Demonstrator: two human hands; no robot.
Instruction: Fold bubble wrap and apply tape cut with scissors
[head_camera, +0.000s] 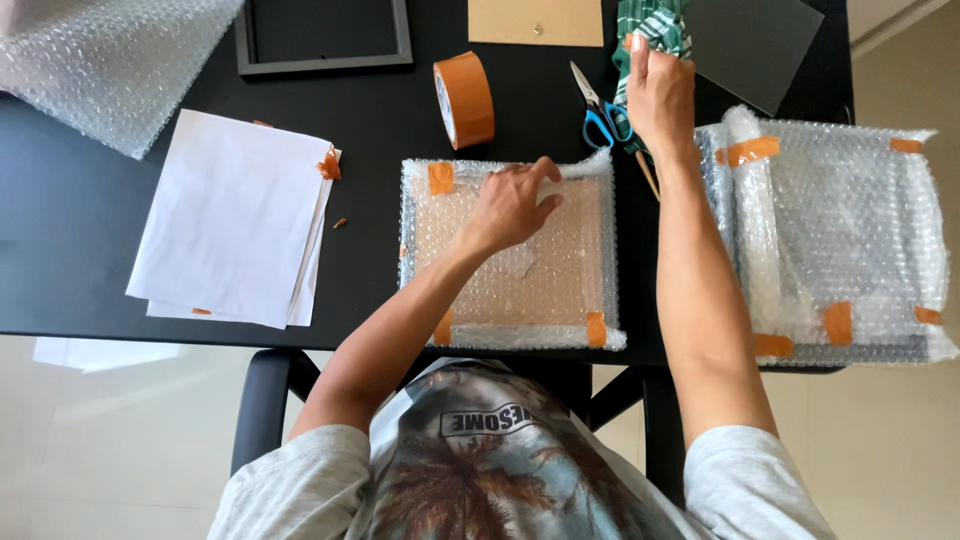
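Left hand (512, 205): fingers curled, pressing bubble-wrapped frame (510, 255) flap flat | Right hand (658, 95): pinching green cloth (652, 28), far right | Advice: keep flap taut beside tape roll (464, 100).

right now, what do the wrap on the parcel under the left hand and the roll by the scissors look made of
The wrap on the parcel under the left hand looks like clear bubble plastic: rows of small glossy air pockets, brown showing through. The roll looks like glossy orange-brown plastic packing tape, matching the strips at the parcel's corners. The scissors have blue handles.
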